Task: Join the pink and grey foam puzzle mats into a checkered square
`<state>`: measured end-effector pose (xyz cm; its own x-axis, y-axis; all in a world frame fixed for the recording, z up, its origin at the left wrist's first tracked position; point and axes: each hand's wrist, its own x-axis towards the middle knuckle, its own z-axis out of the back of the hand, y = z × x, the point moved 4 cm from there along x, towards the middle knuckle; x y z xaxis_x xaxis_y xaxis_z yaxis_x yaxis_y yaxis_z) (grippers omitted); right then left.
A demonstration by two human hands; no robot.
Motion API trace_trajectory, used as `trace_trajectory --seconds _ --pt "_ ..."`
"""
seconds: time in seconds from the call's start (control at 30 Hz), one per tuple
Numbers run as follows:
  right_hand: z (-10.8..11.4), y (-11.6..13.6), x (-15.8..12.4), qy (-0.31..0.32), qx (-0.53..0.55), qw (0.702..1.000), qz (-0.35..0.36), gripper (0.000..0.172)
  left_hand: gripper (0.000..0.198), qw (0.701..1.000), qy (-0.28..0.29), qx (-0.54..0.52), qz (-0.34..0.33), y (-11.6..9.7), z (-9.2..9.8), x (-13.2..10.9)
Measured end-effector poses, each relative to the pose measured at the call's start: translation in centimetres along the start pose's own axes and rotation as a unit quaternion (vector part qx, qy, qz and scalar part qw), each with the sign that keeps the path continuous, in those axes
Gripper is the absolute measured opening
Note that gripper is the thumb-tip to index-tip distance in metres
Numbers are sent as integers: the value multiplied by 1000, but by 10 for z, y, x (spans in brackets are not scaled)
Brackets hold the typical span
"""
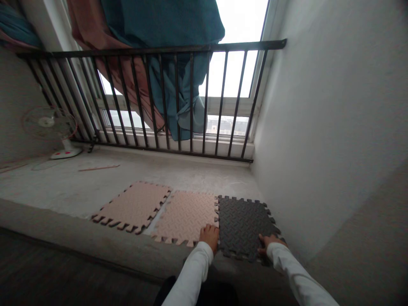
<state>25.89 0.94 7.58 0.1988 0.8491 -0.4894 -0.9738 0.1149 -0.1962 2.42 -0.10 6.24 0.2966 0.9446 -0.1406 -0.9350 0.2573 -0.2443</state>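
Note:
Three square foam mat tiles with toothed edges lie in a row on a pale ledge. A pink foam mat tile point(135, 204) on the left sits apart from the middle pink foam mat tile point(188, 214) by a narrow slanting gap. The dark grey foam mat tile point(240, 223) meets the middle one along its right side. My left hand point(209, 236) rests on the pink tile's front right corner beside that seam, fingers laid on the foam. At the dark tile's front right edge, my right hand point(272, 242) grips it; some fingers are hidden.
A dark metal railing point(153, 53) runs along the window, with blue-green and pink curtains point(165, 25) hanging over it. On the left stands a fan point(65, 148), near a thin stick point(99, 168). A bare wall point(331, 119) rises close on the right.

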Motion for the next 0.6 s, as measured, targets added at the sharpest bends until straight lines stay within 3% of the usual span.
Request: trace_trajectory --seconds 0.23,0.6 --pt "0 0 -1 4 -3 1000 0 66 35 1000 1 -8 -27 -7 -9 1" --pt "-2 0 3 -4 -5 1000 -2 63 32 999 2 -44 -8 1 -8 3"
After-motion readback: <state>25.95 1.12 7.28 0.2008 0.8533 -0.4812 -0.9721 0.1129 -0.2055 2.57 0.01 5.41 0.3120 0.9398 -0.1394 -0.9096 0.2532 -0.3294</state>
